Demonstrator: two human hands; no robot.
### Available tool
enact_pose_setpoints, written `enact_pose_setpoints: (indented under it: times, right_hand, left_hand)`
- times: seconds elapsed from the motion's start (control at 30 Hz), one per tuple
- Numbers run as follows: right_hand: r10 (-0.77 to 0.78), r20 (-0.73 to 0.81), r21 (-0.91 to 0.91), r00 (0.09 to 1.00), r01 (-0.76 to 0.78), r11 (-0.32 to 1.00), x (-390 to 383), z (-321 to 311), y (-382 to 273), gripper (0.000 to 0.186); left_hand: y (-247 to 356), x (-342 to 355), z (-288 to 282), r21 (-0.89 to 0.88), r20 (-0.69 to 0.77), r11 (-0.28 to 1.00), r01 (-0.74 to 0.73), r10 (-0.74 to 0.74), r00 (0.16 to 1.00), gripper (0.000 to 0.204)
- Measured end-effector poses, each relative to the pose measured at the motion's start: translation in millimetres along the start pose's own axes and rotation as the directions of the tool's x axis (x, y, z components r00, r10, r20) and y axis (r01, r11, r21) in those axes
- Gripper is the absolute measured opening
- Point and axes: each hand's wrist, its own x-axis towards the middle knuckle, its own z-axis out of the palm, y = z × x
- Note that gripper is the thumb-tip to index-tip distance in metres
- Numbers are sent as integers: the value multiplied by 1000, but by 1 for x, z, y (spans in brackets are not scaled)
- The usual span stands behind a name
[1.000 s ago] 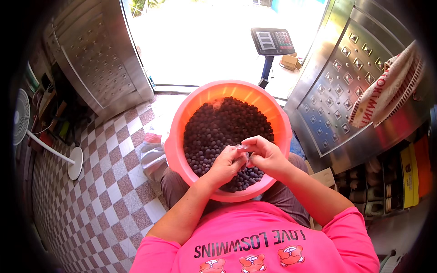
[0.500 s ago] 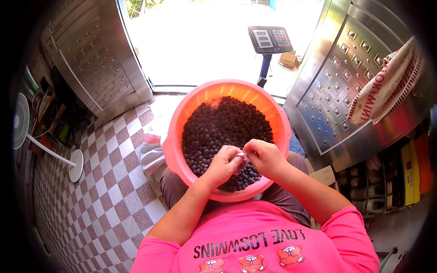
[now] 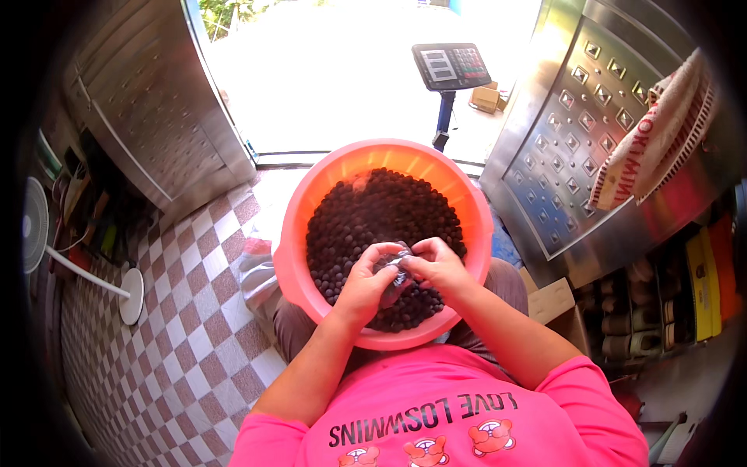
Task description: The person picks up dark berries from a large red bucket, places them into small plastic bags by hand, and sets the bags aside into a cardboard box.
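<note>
A large pink-orange plastic tub [image 3: 292, 265] rests between my knees, filled with many small dark round balls [image 3: 389, 204]. Over its near part, both hands meet at a small clear plastic bag [image 3: 399, 286]. My left hand [image 3: 369, 282] curls around one side of the bag, thumb up against it. Fingers of my right hand [image 3: 436, 266] pinch the bag's other side near its top. What is inside the bag is too small to make out, though dark shows through the film.
Ahead, a platform scale's display [image 3: 451, 66] stands on its post beside small cardboard boxes [image 3: 488, 97]. A towel [image 3: 654, 136] hangs on the right metal door [image 3: 576, 132]. An open carton [image 3: 556, 307] and a shoe rack [image 3: 634, 323] are right; a white fan [image 3: 132, 296] stands left.
The clear bag has opened out and shows more between my hands. My left fingers have spread around it, and both hands have shifted slightly left.
</note>
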Motion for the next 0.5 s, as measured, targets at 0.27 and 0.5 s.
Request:
enact_pose_setpoints:
  times: [0.27,0.5]
  right_hand:
    - [171,397,669,902,-412,619,-10,18,10,26]
    - [77,384,792,920,-371,485,-14,-11,24,25]
  left_hand:
    - [-2,4,-3,436,129,857,-274,242,962,48]
    - [-2,4,16,704,282,566,-429,331,901,51]
